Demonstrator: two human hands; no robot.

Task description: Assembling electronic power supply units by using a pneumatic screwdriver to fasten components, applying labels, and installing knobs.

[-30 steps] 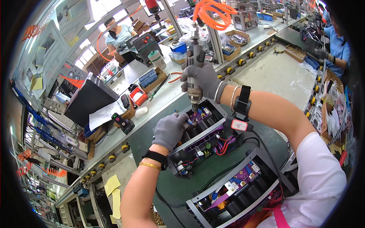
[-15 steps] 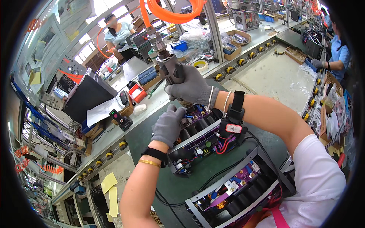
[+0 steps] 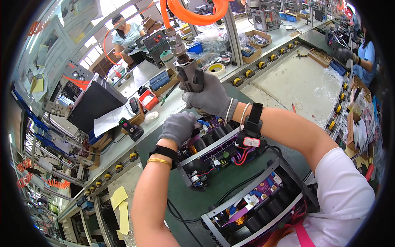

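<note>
You appear to be at a screw-driving step: your grey-gloved right hand (image 3: 210,97) wraps its fingers tightly around a grey metal air screwdriver (image 3: 191,77), tilted a little to the left at its top, where a coiled bright-orange hose (image 3: 199,14) stands above it. Your grey-gloved left hand (image 3: 177,126) curls its fingers close together beside the tool's lower end (whether they pinch anything, I cannot tell, and the bit is hidden too). The next move probably calls for a steady, square push, with your left fingertips kept clear of the bit. Below your hands, on the dark green work surface (image 3: 207,195), sits the farther of 2 similar units, a long open grey metal chassis (image 3: 210,151): its purple board carries black cylinders, blue parts and a copper-coloured coil, and red wires loop out at the near side.
</note>
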